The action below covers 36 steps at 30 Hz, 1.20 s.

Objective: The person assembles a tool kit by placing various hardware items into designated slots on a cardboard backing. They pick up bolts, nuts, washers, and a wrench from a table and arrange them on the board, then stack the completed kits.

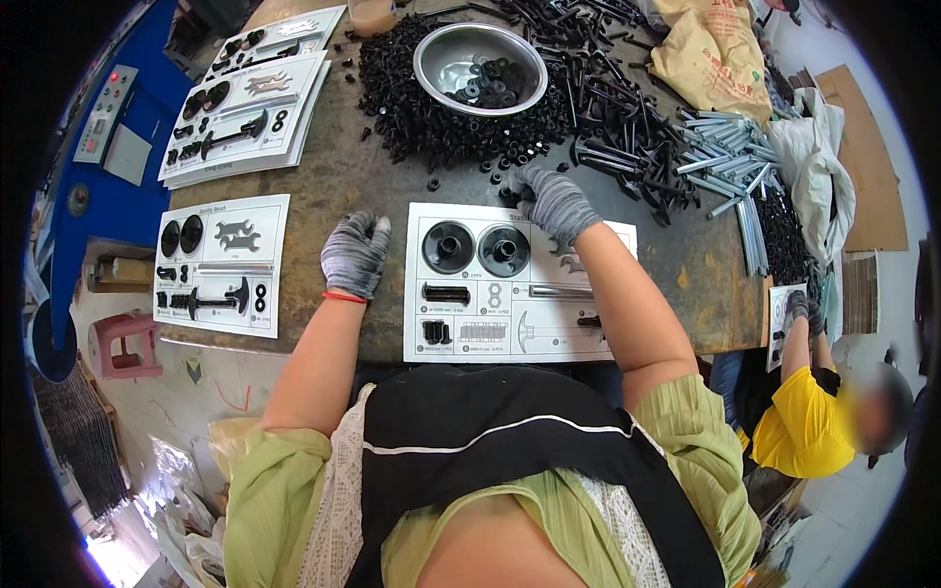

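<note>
A white printed card (pixel 470 345) lies in front of me, with two round black foot discs (pixel 449 247), a set of black bolts (pixel 446 293) and a silver tube (pixel 559 291) on it; part of it is behind my right arm. My left hand (pixel 355 257), in a grey knit glove, is curled closed just left of the card; whatever it may hold is hidden. Beyond the card's far edge, my gloved right hand (pixel 557 204) reaches to loose black nuts (pixel 507 195). Its fingers are bent together, and I cannot see what is between them.
A metal bowl (pixel 426 78) of black washers sits in a heap of small black hardware (pixel 392 127). Black bolts (pixel 627 147) and silver tubes (pixel 730 147) lie right. Filled cards (pixel 218 318) are at left, some stacked. A co-worker in yellow (pixel 804 421) works at far right.
</note>
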### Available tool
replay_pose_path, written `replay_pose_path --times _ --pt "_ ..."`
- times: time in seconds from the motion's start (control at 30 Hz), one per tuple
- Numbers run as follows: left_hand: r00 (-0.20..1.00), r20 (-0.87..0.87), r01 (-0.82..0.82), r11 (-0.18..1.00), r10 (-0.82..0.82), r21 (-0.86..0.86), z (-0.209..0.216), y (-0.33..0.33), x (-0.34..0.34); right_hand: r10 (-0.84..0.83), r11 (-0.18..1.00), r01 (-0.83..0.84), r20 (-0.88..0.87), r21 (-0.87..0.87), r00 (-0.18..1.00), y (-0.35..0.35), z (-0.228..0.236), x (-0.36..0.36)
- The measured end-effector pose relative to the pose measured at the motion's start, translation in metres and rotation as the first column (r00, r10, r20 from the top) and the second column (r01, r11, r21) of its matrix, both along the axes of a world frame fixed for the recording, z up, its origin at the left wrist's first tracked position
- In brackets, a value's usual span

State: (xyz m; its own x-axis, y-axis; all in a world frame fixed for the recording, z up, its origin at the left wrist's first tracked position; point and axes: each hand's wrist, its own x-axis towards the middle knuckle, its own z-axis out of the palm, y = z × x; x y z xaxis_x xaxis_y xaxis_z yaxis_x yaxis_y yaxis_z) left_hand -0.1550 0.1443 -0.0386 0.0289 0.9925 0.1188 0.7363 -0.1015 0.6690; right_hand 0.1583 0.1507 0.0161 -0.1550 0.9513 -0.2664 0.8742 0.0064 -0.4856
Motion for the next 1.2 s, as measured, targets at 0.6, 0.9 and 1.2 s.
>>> replay_pose_path --times 0.6,0.9,1.2 --pt "0.998 -0.057 0.035 0.998 -0.038 -0.053 0.010 0.001 0.001 0.143 0.983 -0.119 -0.167 0.141 0.976 -0.074 0.012 -0.039" --pt "0.999 -0.049 0.004 1.000 -0.004 0.005 0.012 -0.002 0.003 -0.071 0.996 0.081 -0.197 0.040 0.978 -0.141 -0.015 -0.065" --pt "1.000 -0.017 0.024 0.999 -0.023 0.046 0.002 0.001 0.003 -0.037 0.997 0.051 -0.219 0.058 0.975 -0.143 0.000 -0.056"
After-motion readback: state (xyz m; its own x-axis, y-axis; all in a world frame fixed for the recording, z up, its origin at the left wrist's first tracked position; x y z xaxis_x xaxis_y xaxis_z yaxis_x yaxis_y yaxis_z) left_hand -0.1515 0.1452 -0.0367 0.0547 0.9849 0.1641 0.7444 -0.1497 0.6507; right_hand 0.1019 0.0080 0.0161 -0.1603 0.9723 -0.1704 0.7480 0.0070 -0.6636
